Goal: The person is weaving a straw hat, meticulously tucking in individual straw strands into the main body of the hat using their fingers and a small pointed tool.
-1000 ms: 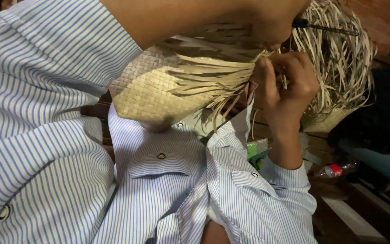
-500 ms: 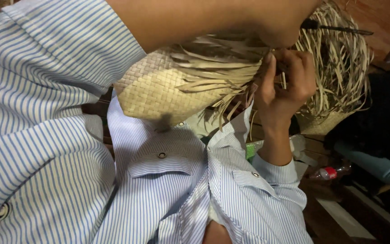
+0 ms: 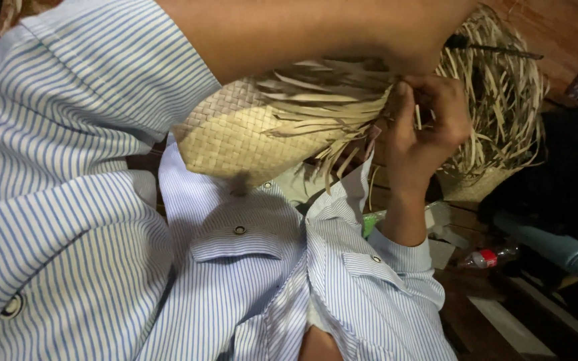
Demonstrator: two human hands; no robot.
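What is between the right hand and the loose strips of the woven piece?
Nothing visible. The right hand already pinches the loose strips at the edge of the woven piece. The left forearm crosses above them; its hand is hidden.

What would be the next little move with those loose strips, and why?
Probably tuck one loose strip into the woven mat. The right hand pinches strips at the mat's unfinished edge, where many ends fan out unwoven. The left hand is hidden behind the forearm.

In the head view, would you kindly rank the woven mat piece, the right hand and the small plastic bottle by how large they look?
1. Woven mat piece
2. Right hand, though nearness to the camera may flatter both
3. Small plastic bottle
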